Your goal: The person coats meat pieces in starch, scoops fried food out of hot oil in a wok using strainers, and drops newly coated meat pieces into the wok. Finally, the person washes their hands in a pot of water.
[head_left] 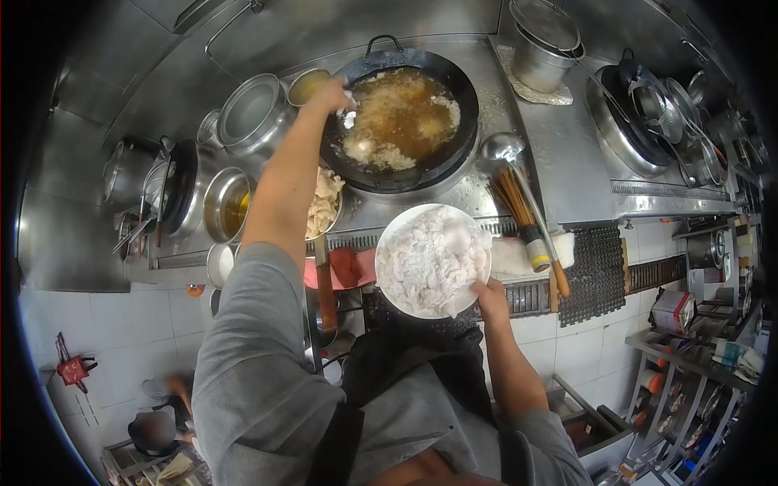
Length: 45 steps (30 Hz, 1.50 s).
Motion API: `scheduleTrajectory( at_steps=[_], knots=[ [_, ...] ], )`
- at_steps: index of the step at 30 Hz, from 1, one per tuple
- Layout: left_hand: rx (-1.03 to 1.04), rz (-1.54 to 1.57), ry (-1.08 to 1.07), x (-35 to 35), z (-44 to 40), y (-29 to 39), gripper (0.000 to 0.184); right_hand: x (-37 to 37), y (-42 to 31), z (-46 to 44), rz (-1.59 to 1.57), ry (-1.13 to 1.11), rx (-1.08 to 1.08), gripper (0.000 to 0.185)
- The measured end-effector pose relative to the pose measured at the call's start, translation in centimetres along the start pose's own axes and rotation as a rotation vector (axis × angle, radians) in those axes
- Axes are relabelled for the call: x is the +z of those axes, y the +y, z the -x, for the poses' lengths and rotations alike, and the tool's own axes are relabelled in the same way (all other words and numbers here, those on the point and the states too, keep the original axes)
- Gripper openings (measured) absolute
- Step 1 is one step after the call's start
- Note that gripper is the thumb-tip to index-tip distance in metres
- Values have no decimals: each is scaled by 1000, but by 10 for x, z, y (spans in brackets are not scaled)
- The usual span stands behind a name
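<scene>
My right hand grips the lower right rim of a white plate heaped with pieces of food coated in white flour. The plate is in front of my body, at the stove's near edge. My left hand reaches over the left side of a large black wok. Its fingers look closed around a white floured piece, just above the oil; motion smears them a little. Bubbling brown oil fills the wok, with pale pieces frying in it.
Pale food pieces fill a container under my left forearm. Metal pots and a bowl of yellow liquid stand left. Right of the wok lie a ladle and a bamboo brush. A person is at lower left.
</scene>
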<state>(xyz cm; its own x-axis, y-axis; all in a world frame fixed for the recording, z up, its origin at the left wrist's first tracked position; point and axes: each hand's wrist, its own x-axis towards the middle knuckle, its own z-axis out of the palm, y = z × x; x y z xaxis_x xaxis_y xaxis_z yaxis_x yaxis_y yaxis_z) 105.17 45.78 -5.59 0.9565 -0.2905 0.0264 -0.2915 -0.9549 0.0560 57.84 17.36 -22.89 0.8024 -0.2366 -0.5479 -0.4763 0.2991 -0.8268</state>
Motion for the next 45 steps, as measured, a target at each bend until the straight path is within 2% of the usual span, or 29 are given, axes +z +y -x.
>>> scheduleTrajectory(
  at_steps=[1,3,5,7,8,10,11,13,14,15,16,19,20,22,24,25,28,30,32,36,38,39,41,45],
  knots=[
    [-37,-127,123,-20,-5,10,64,0,1,1,27,-9,17,37],
    [41,-212,230,-42,-13,13,40,1,7,0,-33,-10,12,36],
    [65,-230,191,-83,4,34,35,1,12,-5,-27,8,-23,35],
    [175,-161,246,-120,48,61,49,-8,32,-21,90,19,-62,36],
    [171,-162,218,-140,79,79,49,-9,33,-22,129,39,-79,37],
    [305,120,276,-161,146,114,34,-7,30,-19,63,13,-52,35],
    [298,121,247,-150,168,120,34,-1,18,-11,4,0,-26,34],
    [489,52,153,-134,204,127,47,-1,6,-7,38,-47,-5,34],
    [490,96,16,-122,225,134,47,1,7,-10,31,-54,-3,34],
    [636,80,48,-107,249,138,47,2,10,-11,-23,-53,-14,29],
    [423,156,-259,-94,267,149,46,3,12,-10,-77,-52,-25,24],
    [430,31,-488,0,305,140,62,2,23,-19,-125,-65,-30,27],
    [316,24,-602,14,318,147,71,3,25,-22,-175,-61,-22,29],
    [300,122,-535,59,332,141,72,3,8,-9,-130,-71,-13,32],
    [328,325,-343,73,333,142,71,4,3,-7,-84,-73,-1,34],
    [306,346,-347,78,328,139,64,3,7,-9,-114,-89,-21,35],
    [267,370,-260,63,321,136,58,3,10,-8,-147,-97,-41,36],
    [231,388,-289,46,317,136,56,5,8,-9,-163,-87,-48,36],
    [249,561,-242,41,313,135,53,4,6,-7,-141,-88,-17,36],
    [164,541,-325,47,301,139,49,4,1,-3,-100,-90,7,37],
    [339,351,-245,49,304,143,54,4,2,-5,-89,-60,-9,37],
    [341,350,-247,48,307,146,54,3,3,-5,-91,-58,-7,37],
    [303,335,-484,45,313,151,64,2,4,-7,-56,-78,-22,38],
    [447,477,-494,65,329,145,71,0,10,-11,-17,-57,-18,38]
  ],
)
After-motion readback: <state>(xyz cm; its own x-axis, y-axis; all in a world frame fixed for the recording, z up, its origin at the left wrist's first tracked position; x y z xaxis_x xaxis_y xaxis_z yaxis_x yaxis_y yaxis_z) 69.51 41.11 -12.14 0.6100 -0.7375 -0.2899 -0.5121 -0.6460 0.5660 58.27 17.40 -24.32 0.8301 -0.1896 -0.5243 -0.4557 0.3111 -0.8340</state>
